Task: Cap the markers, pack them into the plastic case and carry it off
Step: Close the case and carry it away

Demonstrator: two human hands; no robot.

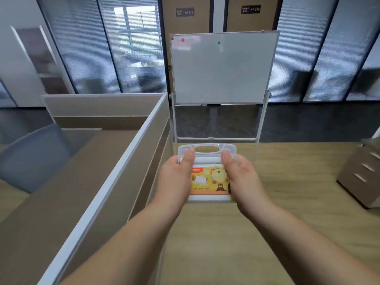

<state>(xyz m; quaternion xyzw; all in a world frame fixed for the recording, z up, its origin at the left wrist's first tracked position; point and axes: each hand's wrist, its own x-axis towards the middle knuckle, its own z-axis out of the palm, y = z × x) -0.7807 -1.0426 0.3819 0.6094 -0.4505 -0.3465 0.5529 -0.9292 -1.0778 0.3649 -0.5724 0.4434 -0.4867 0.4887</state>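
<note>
Plastic case [207, 161]: clear, rectangular, rounded corners, oval handle slot at far edge, yellow-orange cartoon label on lid. Held above wooden bench [287, 192] between left hand [176, 179] and right hand [240, 177]; thumbs pressed on lid, fingers curled beneath. Forearms extended forward.

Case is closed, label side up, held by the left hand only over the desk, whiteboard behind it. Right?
Not quite: both hands hold it. In the head view the left hand and the right hand grip opposite sides of the plastic case, thumbs on top near its handle. The rest stands: closed, label up, over the desk, whiteboard behind.
</note>
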